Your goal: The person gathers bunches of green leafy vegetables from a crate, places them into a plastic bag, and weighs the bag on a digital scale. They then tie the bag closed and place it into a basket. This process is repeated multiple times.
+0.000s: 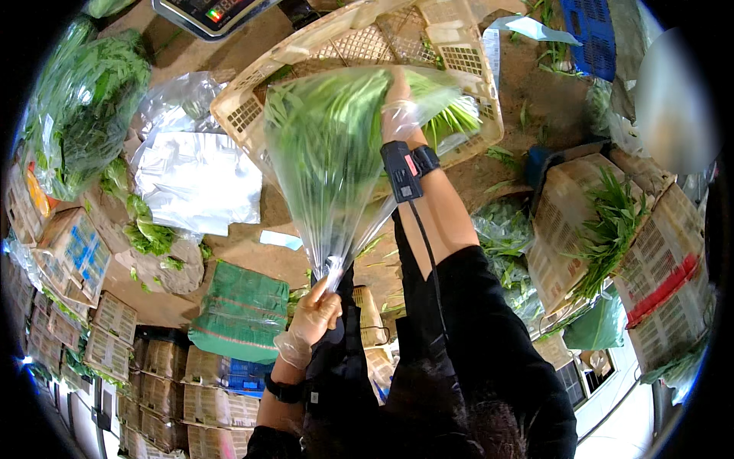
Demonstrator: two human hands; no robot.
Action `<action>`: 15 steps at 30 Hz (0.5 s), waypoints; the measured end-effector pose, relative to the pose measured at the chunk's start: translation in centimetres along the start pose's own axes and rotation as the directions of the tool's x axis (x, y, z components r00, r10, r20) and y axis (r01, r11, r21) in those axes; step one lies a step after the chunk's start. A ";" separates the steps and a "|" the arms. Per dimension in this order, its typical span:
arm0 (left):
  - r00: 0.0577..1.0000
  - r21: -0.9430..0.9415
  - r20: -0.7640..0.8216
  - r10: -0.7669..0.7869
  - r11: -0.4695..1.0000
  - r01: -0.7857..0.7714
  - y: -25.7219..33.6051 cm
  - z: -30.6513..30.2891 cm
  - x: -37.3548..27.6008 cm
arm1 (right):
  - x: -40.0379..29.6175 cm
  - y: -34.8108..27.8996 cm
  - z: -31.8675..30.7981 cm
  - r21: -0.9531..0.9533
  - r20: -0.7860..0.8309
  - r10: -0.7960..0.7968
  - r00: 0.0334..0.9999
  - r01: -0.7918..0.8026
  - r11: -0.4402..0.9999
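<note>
A clear plastic bag point(327, 166) full of long leafy greens point(338, 109) lies over a cream plastic crate point(241, 112). My left hand point(314, 315), in a thin clear glove, grips the bag's gathered end close to my legs. The plastic fans out from that fist in tight folds. My right hand point(398, 86), gloved too, reaches to the far part of the bag, by the greens. Its fingers are blurred and partly hidden, so their hold is unclear. Pale green stems point(453, 123) show at the bag's right side.
A digital scale point(215, 14) stands beyond the crate. Flat plastic bags point(198, 178) lie on the left, near a large bag of greens point(86, 109) and a green wrapped bundle point(241, 312). Loose greens point(610, 229) rest on crates at right. Stacked crates point(212, 404) fill the lower left.
</note>
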State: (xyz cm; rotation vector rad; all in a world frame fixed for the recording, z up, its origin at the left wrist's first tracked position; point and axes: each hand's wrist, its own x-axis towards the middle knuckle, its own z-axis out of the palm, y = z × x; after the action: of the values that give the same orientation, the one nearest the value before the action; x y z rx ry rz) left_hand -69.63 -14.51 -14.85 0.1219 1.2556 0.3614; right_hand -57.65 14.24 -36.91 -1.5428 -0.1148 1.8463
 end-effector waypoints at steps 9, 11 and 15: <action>0.945 -0.834 -0.011 0.326 0.518 -0.189 13.7 1.2 0.3 | -1.3 -2.9 1.3 -0.477 -0.174 0.162 0.971 -0.227 0.849; 0.923 -0.649 -0.085 0.376 0.682 -0.338 13.0 0.6 1.4 | -2.4 -3.6 -3.2 -0.962 0.033 0.138 0.990 -0.005 0.272; 0.908 -0.385 -0.201 0.368 0.823 -0.419 10.8 -0.1 -0.1 | -9.0 -6.5 -6.5 -0.998 0.057 -0.103 0.993 0.058 0.006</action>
State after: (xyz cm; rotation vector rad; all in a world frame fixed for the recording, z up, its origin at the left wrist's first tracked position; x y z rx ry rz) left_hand -71.94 -4.44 -11.74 -0.0122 1.2377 1.0080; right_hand -48.61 11.55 -28.14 -2.3411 -1.9227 1.5258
